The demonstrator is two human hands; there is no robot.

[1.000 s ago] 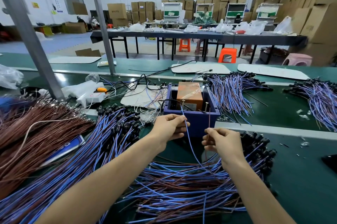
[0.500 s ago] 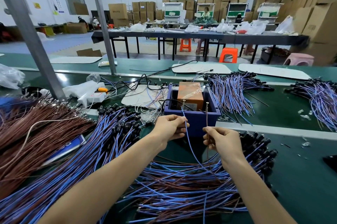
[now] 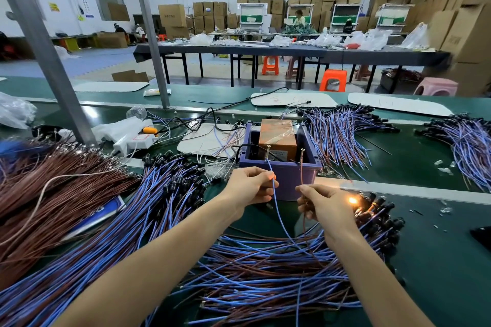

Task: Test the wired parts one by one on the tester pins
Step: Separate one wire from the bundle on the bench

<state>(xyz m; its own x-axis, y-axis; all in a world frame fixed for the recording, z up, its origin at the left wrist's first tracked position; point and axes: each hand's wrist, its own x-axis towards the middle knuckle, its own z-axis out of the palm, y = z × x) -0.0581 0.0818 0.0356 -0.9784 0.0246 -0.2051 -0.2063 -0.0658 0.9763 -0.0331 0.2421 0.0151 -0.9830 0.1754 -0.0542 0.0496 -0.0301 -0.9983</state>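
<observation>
Two thin wires, one per hand: the left hand (image 3: pixel 249 185) pinches the blue wire (image 3: pixel 279 220) and the right hand (image 3: pixel 326 203) pinches the brown wire (image 3: pixel 301 172), each clamped tight a bit short of the tip. Above each grip the wire runs nearly straight up to a pin (image 3: pixel 269 150) on the purple box (image 3: pixel 289 180). Below the grips both sag back into the pile (image 3: pixel 265 273). It looks light and floppy, so I'd hold it close to the tip. The part's little lamp (image 3: pixel 352 200) glows just right of the right hand.

Tester box (image 3: pixel 288 179) sits behind the left hand (image 3: pixel 249 188) and right hand (image 3: pixel 328 204), left of a wire bundle (image 3: pixel 337 135).
</observation>
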